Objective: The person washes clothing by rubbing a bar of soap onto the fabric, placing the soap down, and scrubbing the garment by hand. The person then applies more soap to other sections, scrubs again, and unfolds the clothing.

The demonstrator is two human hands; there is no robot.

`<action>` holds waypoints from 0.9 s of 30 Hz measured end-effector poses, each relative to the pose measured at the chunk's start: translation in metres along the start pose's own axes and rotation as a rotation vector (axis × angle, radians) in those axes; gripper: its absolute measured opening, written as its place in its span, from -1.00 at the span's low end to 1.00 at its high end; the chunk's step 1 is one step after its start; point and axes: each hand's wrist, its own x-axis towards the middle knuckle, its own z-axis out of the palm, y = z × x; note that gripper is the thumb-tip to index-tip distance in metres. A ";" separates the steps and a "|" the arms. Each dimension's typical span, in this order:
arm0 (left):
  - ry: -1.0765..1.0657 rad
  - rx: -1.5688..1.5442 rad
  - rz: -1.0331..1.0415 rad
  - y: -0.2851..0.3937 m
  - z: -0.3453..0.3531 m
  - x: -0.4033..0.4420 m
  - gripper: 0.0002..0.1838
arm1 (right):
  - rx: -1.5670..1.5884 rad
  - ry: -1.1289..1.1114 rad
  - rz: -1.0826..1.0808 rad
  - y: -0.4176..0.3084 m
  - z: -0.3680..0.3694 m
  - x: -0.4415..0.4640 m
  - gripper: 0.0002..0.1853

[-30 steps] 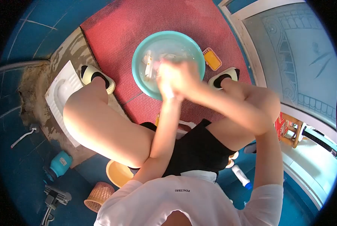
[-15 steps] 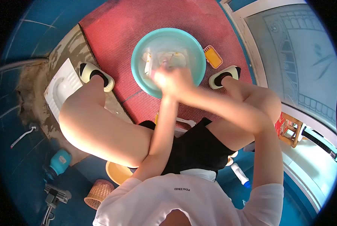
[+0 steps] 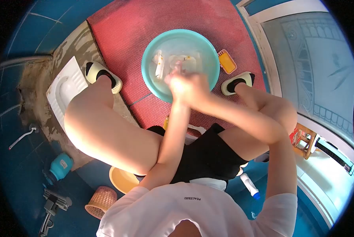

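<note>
A turquoise basin [image 3: 145, 75] of cloudy water stands on the red mat. Over its near side, my left hand [image 3: 179, 85] and my right hand [image 3: 199, 87] are pressed together, fingers closed and blurred by motion. Pinkish fingertips point toward the water. Whatever lies between the hands is hidden. Inside the basin shows a white patch [image 3: 159, 65] with small yellow marks; I cannot tell if it is cloth or a printed pattern. A pink-rimmed soap dish [image 3: 227, 62] with an orange-yellow inside lies just right of the basin.
A white squat toilet [image 3: 68, 89] is on the left, with a toilet brush [image 3: 22, 138], blue bottle [image 3: 61, 166] and mop head [image 3: 55, 203] below it. Behind me are a pink basket [image 3: 101, 202], yellow basin [image 3: 122, 179] and white bottle [image 3: 249, 185]. A door [image 3: 307, 51] borders the right.
My pressed-together hands have shifted slightly within the basin and stay together. The whole view has moved a little to the right at the top.
</note>
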 end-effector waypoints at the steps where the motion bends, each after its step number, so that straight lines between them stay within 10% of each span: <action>1: -0.035 -0.073 0.047 -0.001 0.001 -0.002 -0.67 | -0.055 0.024 -0.092 -0.003 0.000 -0.002 -0.91; 2: -0.073 -0.147 0.091 -0.001 0.003 -0.004 -0.66 | -0.117 0.053 -0.193 -0.002 -0.001 0.000 -0.85; 5: 0.094 0.140 -0.208 0.015 0.038 -0.024 -0.59 | 0.237 -0.068 0.437 0.011 0.003 0.016 -0.91; 9: -0.699 -0.218 -0.241 -0.001 -0.035 0.016 -0.58 | 0.018 0.057 -0.311 -0.004 0.000 0.007 -0.82; 13: 0.066 -0.002 -0.166 0.029 0.025 -0.013 -0.56 | -0.236 0.057 0.140 -0.002 0.005 0.030 -0.77; 16: -0.196 0.006 -0.046 0.020 -0.033 0.014 -0.52 | -0.073 0.108 -0.238 -0.004 0.009 0.011 -0.71; 18: 0.043 0.046 -0.084 0.021 0.012 0.000 -0.38 | -0.192 -0.036 0.057 0.010 0.004 0.028 -0.63; 24: -0.055 0.103 -0.073 0.033 -0.010 0.005 -0.55 | -0.013 0.045 -0.187 -0.006 0.002 0.008 -0.77; 26: 0.020 0.048 -0.154 0.029 0.006 0.007 -0.60 | -0.068 -0.215 0.125 0.009 -0.003 0.027 -0.77; 27: 0.087 0.085 -0.156 0.029 0.016 0.005 -0.59 | -0.074 0.023 0.198 0.020 0.007 0.032 -0.75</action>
